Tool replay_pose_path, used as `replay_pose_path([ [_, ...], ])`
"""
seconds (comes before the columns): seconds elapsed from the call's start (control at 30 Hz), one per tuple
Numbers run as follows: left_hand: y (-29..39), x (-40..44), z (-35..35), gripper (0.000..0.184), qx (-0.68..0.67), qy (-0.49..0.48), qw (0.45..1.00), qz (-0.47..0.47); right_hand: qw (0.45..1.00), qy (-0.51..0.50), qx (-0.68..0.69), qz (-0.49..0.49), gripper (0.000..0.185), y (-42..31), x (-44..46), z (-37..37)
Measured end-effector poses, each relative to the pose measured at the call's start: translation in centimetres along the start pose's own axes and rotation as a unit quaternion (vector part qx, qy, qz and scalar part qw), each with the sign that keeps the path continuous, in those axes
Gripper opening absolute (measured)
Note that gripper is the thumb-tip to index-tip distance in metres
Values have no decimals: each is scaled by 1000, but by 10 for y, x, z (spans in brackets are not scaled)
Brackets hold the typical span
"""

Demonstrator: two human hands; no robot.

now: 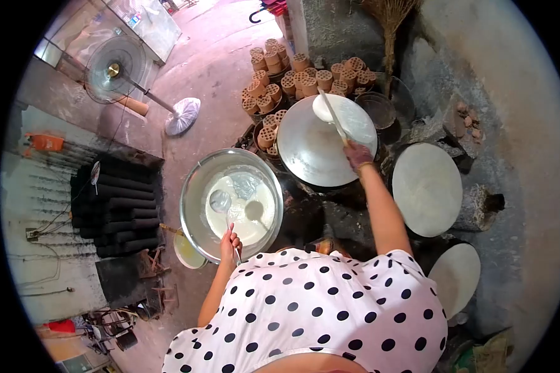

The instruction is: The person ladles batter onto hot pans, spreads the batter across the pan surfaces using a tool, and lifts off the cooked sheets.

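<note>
In my left hand (231,246), closed at the basin's near rim, is the handle of a ladle (220,201). Its bowl hangs over white liquid batter (238,231) inside a large metal basin (188,186). A second round tool (254,210) lies in the batter; its kind is unclear. My right hand (359,155), in a dark reddish glove, grips a long flat wooden stick (333,117). The stick reaches across a big round metal lid (311,155), its far end by a white round patch (354,115) on top.
Perforated clay-coloured briquettes (272,59) are stacked behind the lid. Two pale round surfaces (427,189) stand to the right. A standing fan (114,69) is at far left, above black cylinders (127,205). A small bucket (190,252) sits beside the basin. A straw broom (389,25) leans on the wall.
</note>
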State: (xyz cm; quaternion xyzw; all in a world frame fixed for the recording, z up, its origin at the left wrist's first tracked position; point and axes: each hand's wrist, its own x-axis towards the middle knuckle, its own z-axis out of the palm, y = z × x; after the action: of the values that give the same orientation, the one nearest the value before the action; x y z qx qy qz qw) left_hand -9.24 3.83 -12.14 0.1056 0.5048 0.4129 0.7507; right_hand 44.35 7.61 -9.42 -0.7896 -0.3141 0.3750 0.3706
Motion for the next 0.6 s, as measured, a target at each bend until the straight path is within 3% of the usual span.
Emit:
replay_pose_path([
  [0.07, -4, 4, -25, 32, 43, 52, 998, 18, 995, 89, 12, -40, 40, 26, -11, -21],
  [0.1, -5, 0, -35, 26, 51, 53, 997, 31, 988, 129, -61, -56, 44, 33, -15, -29],
  [0.13, -8, -3, -44, 26, 50, 54, 997, 31, 988, 128, -61, -56, 44, 36, -15, -27],
  [0.2, -13, -10, -59, 24, 9, 90, 995, 34, 971, 172, -157, 51, 47, 23, -28, -15],
  [0.23, -15, -10, -68, 22, -42, 90, 995, 18, 983, 151, -89, 55, 48, 9, -33, -9],
  [0.37, -17, -20, -76, 17, -19, 152, 987, -49, 989, 74, -105, 78, 50, 17, 22, 19],
  [0.4, -21, -17, -79, 17, -21, 148, 988, -48, 994, 34, -106, 17, 49, 16, 25, 12],
  [0.43, -24, -16, -85, 14, -1, 155, 988, -12, 993, -6, -109, -42, 49, 15, 27, 5],
  [0.53, -32, -16, -92, 11, 48, 188, 980, 46, 998, -38, -29, -48, 49, 25, 14, -42],
  [0.6, -34, -26, -88, 15, 138, 241, 953, 119, 997, 44, -39, -49, 48, 42, 21, -47],
])
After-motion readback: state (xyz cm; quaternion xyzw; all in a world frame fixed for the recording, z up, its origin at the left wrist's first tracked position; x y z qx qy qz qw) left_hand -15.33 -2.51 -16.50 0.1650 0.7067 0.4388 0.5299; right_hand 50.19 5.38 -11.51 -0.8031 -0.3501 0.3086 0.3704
